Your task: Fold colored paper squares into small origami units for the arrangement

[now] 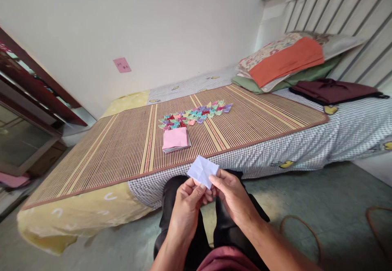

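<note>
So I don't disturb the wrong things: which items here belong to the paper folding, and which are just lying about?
Belong:
- pale sheet, in left hand and right hand
- paper stack, apparently supply
- small folded papers, probably finished pieces

Lying about:
- pillows
- dark red cloth

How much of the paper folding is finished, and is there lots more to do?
Plenty looks done: rows of colourful folded papers sit on the mat. The left hand and right hand hold a creased lavender paper, not yet shaped like those. The pink-topped stack probably still needs folding; I can't count its sheets.
</note>
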Tool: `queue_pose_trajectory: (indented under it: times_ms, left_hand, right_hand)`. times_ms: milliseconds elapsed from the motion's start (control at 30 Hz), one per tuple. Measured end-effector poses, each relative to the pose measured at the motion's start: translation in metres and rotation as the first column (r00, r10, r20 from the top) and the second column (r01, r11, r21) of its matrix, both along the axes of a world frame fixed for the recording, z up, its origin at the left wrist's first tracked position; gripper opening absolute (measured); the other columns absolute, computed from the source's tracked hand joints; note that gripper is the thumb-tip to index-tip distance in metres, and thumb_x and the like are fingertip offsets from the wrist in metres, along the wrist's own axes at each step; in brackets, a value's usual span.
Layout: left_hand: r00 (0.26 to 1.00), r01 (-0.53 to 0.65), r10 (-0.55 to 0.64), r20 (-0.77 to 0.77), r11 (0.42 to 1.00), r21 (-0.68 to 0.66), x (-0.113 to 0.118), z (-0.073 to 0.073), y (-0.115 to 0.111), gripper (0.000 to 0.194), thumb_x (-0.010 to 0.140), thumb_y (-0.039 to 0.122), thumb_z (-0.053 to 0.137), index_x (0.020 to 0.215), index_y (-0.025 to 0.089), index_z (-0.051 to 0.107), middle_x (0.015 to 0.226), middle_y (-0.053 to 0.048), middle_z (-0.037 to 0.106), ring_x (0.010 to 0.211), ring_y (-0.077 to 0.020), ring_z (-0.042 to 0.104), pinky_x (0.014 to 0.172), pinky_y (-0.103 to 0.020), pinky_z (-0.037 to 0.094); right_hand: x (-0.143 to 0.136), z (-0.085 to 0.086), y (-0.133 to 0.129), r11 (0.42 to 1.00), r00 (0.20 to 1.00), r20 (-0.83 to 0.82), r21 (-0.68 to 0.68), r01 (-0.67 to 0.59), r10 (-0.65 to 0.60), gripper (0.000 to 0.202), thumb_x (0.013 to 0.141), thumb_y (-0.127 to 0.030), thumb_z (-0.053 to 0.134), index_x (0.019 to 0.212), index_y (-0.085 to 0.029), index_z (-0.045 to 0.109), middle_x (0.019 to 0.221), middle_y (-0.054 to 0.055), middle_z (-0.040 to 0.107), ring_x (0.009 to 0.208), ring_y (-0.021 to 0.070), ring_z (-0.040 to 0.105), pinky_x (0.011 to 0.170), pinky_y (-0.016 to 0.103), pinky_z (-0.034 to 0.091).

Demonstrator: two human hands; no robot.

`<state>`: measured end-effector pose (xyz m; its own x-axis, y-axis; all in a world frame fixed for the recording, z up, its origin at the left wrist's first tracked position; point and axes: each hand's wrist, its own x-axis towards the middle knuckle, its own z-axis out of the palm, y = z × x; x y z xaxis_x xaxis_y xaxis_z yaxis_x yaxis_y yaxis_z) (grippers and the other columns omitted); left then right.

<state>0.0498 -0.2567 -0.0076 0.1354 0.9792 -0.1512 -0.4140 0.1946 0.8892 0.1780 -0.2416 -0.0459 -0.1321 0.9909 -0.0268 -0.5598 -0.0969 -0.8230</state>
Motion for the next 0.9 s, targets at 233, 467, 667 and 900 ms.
queue_pose_trajectory:
  times_ms: [233, 467, 667, 900]
  left_hand:
    - [0.986, 0.01, 0.008, -0.167, 0.994, 0.107, -0.004, 0.002, 0.0, 0.044, 0.09, 0.055, 0.074, 0.077, 0.013, 0.076, 0.073, -0.007, 0.074, 0.061, -0.0136, 0.059, 0.059, -0.024, 0.044]
    - [0.988, -0.071, 0.076, -0.132, 0.997, 0.038, -0.002, 0.001, 0.003, 0.04, 0.078, 0.05, 0.087, 0.068, 0.013, 0.073, 0.061, -0.004, 0.069, 0.054, -0.0107, 0.053, 0.054, -0.021, 0.039]
    - [0.998, -0.062, 0.064, 0.012, 0.995, -0.083, 0.0, 0.002, 0.007, 0.04, 0.069, 0.047, 0.093, 0.067, 0.012, 0.074, 0.061, -0.004, 0.069, 0.052, -0.0096, 0.056, 0.051, -0.019, 0.04]
    - [0.991, -0.03, 0.051, 0.126, 0.986, -0.165, 0.0, 0.002, 0.007, 0.035, 0.065, 0.038, 0.098, 0.069, 0.01, 0.076, 0.064, -0.005, 0.073, 0.055, -0.0092, 0.062, 0.053, -0.017, 0.049]
  right_hand:
    - [0.003, 0.003, -0.001, 0.994, 0.985, 0.137, 0.048, 0.102, -0.107, 0.036, 0.083, -0.048, 0.084, 0.071, -0.02, 0.066, 0.062, -0.002, 0.064, 0.056, 0.0149, 0.053, 0.057, 0.028, 0.043]
    - [0.004, 0.012, -0.002, 0.996, 0.989, 0.145, 0.091, 0.013, -0.026, 0.036, 0.089, -0.049, 0.079, 0.072, -0.02, 0.066, 0.063, -0.001, 0.062, 0.06, 0.0156, 0.057, 0.061, 0.029, 0.044]
    - [0.006, 0.011, -0.006, 0.992, 0.989, 0.141, 0.109, -0.064, 0.048, 0.036, 0.096, -0.05, 0.071, 0.075, -0.02, 0.066, 0.071, 0.002, 0.065, 0.069, 0.0184, 0.061, 0.071, 0.033, 0.051]
    - [0.008, 0.01, -0.006, 0.995, 0.982, 0.187, 0.092, -0.031, 0.013, 0.042, 0.097, -0.056, 0.068, 0.076, -0.021, 0.066, 0.072, 0.002, 0.065, 0.068, 0.0179, 0.059, 0.069, 0.032, 0.049]
